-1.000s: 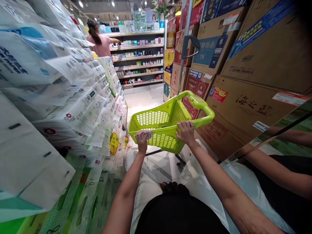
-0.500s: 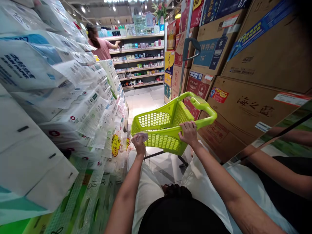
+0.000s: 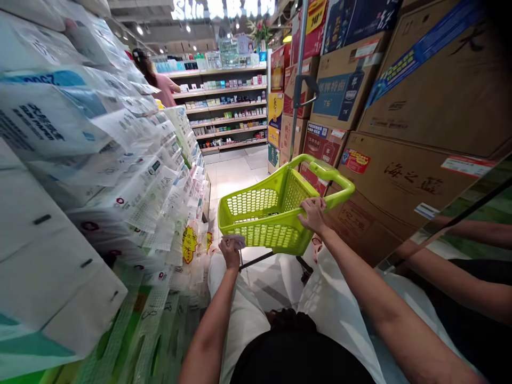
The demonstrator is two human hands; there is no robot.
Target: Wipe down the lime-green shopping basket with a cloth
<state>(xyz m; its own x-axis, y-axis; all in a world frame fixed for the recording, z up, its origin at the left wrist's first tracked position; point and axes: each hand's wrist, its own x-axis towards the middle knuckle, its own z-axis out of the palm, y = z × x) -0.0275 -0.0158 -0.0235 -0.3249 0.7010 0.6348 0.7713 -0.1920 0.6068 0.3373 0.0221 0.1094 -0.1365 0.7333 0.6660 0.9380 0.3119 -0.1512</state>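
Observation:
A lime-green plastic shopping basket point(image 3: 256, 205) on a wheeled frame stands in the aisle ahead of me, empty inside. My right hand point(image 3: 313, 213) is wrapped round the near rim of the basket by its curved handle point(image 3: 332, 176). My left hand point(image 3: 231, 249) is closed on a small pale folded thing, perhaps a tissue or slip point(image 3: 236, 241), just below the basket's near left corner and apart from the rim.
Packs of tissue paper point(image 3: 100, 176) fill the shelves on the left. Stacked cardboard boxes point(image 3: 404, 112) wall the right side. A metal pole point(image 3: 298, 80) rises behind the basket. A person in a pink top point(image 3: 160, 85) stands at far shelves point(image 3: 228, 106). Tiled floor point(image 3: 232, 170) runs ahead.
My left hand has come off the basket rim and dropped lower with the pale thing. The basket has shifted slightly right and away. The far person has moved partly behind the left shelves.

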